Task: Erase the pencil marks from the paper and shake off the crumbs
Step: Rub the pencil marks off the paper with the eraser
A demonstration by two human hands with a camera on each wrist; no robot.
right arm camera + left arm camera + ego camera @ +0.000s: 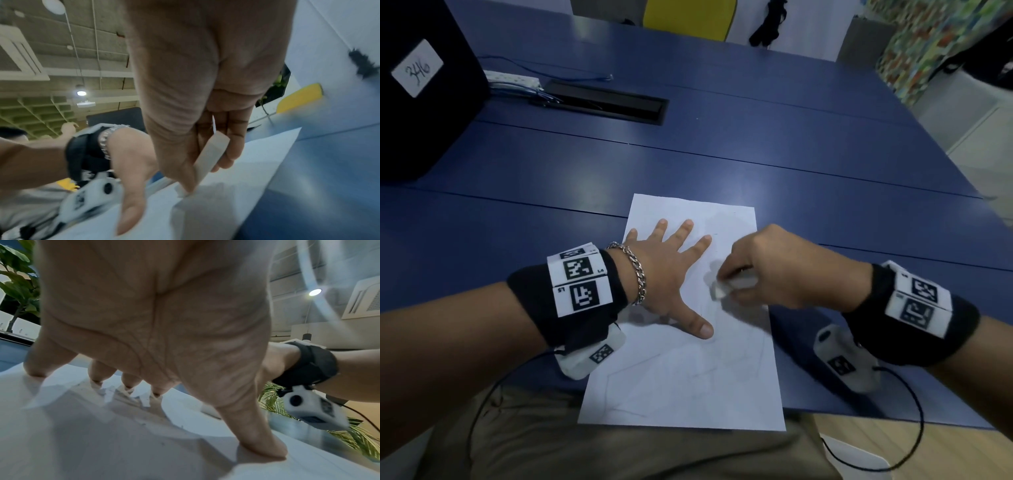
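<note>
A white sheet of paper with faint pencil lines lies on the blue table, its near edge over the table's front edge. My left hand lies flat on the sheet's upper left, fingers spread, pressing it down. My right hand pinches a white eraser and holds its tip on the paper's right half. In the right wrist view the eraser sits between thumb and fingers, its end on the paper. The left wrist view shows fingertips on the paper.
A black box with a white label stands at the far left. A black cable slot and a white power strip lie behind. A yellow chair is beyond the table. Cables hang from both wrist cameras.
</note>
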